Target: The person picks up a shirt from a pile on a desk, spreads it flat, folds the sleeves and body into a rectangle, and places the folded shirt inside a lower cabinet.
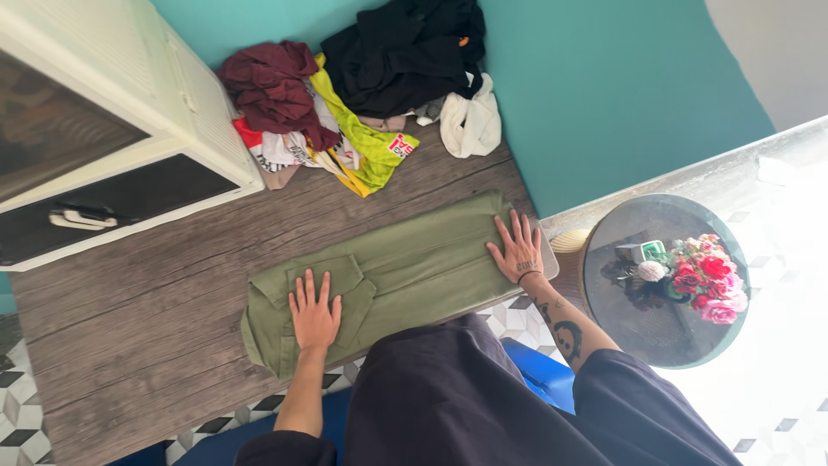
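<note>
Pressing down, I have both hands flat with fingers spread on the folded olive-green cargo trousers [397, 272] lying across the grey wooden tabletop [129, 345]: left hand [314, 316] on the pocket end, right hand [517, 252] on the far end. A heap of mixed clothes [362, 95] sits beyond, against the teal wall [604, 86].

the white cabinet [103, 129] runs off the left edge; the clothes pile [362, 95] hides its lower layers.

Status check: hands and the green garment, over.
Left hand and right hand open, flat on the green garment. Garment folded on wooden table. Clothes pile behind, apart.
</note>
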